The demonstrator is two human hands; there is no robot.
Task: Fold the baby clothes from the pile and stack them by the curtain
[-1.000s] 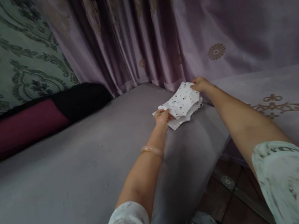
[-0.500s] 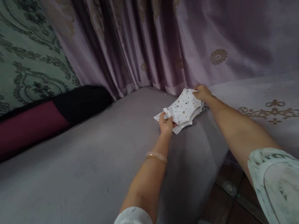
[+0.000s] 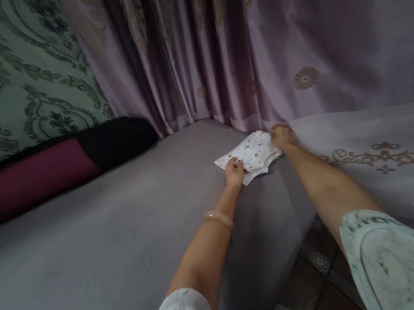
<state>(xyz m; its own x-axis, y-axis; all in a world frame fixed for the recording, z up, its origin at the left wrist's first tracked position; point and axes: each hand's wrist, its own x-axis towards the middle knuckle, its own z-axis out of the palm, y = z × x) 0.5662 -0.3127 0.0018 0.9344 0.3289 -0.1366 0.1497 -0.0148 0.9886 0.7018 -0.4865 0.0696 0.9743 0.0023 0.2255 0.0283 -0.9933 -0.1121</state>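
A white cloth garment with small dark and brown prints (image 3: 254, 151) lies in layers near the far corner of the grey padded surface (image 3: 126, 242). At its near left edge, my left hand (image 3: 234, 171) pinches the fabric between thumb and fingers. On the opposite side, my right hand (image 3: 282, 136) is closed at the garment's right edge; its fingertips are partly hidden. A pale bangle circles my left wrist.
Purple curtains (image 3: 230, 56) hang behind the surface, and a white patterned cloth (image 3: 347, 137) lies to the right. A maroon and black bolster (image 3: 31, 176) rests along the green wall. Floor tiles (image 3: 322, 273) show below.
The garment's raised left edge now lies flatter over the layers beneath. Both hands have shifted slightly down and to the right, still at its edges.
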